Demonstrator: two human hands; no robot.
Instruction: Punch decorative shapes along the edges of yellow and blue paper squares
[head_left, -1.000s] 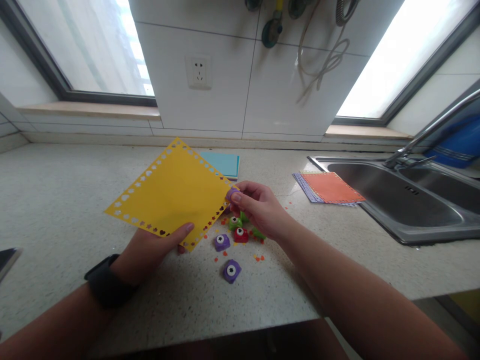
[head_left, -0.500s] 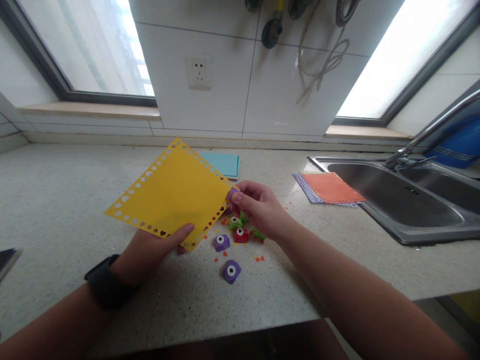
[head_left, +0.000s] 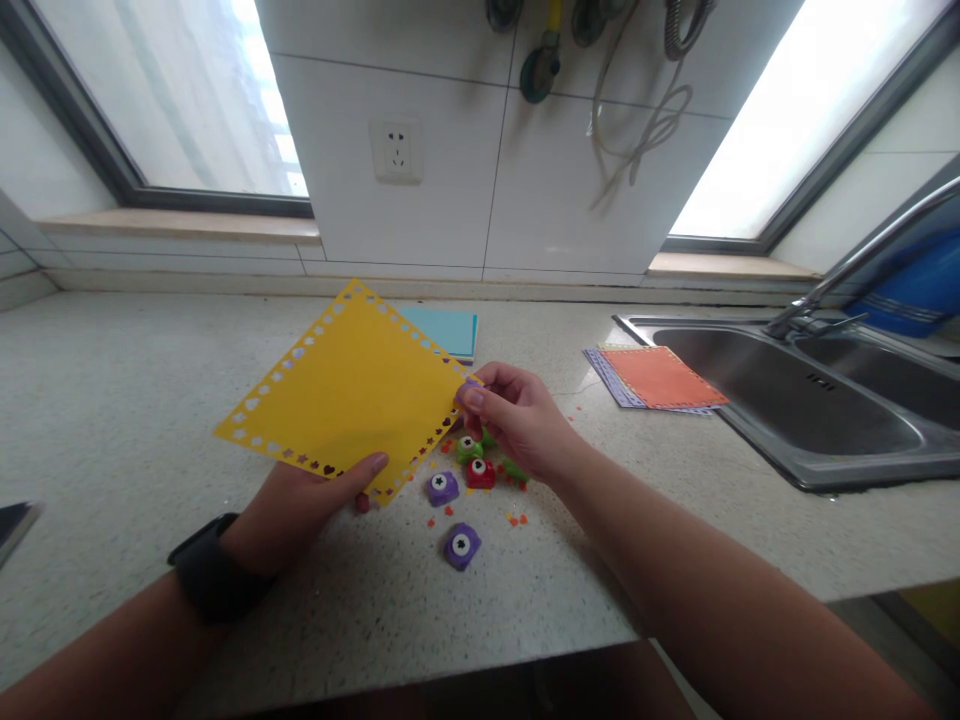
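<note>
My left hand grips the near corner of a yellow paper sheet, thumb on top and fingers beneath. Small shapes such as stars and hearts are cut along the sheet's edges. At its right corner, my right hand pinches a purple craft punch, partly hidden by my fingers and set against the paper's edge. Below lie two more purple punches, one nearer and one farther, plus a red punch and a green punch. More green shows under my right hand.
Orange and yellow paper bits are scattered around the punches. Light blue paper lies behind the yellow sheet. An orange sheet tops a punched stack beside the steel sink. A dark flat object sits at the left edge.
The yellow sheet has shifted very slightly to the right at its left corner. Both hands keep their holds, and the right hand stays at the sheet's right corner with the punch.
</note>
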